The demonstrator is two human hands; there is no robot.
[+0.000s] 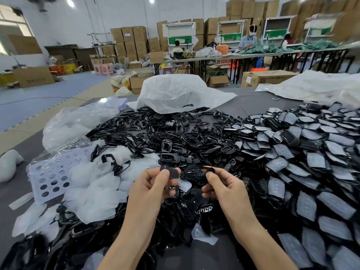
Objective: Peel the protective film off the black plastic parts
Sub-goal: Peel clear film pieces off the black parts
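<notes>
The hall is brightly and evenly lit. Ceiling lamps (70, 2) far above the white bag (175, 90) are blown out to white, and daylight is admitted by a window (11, 22) well to the left of it. Small glints are thrown on the black parts (165, 137) just below the bag. Shadows are kept soft. Cartons (321, 8) to the bag's upper right are smeared, and straight lines are bowed toward the edges.
</notes>
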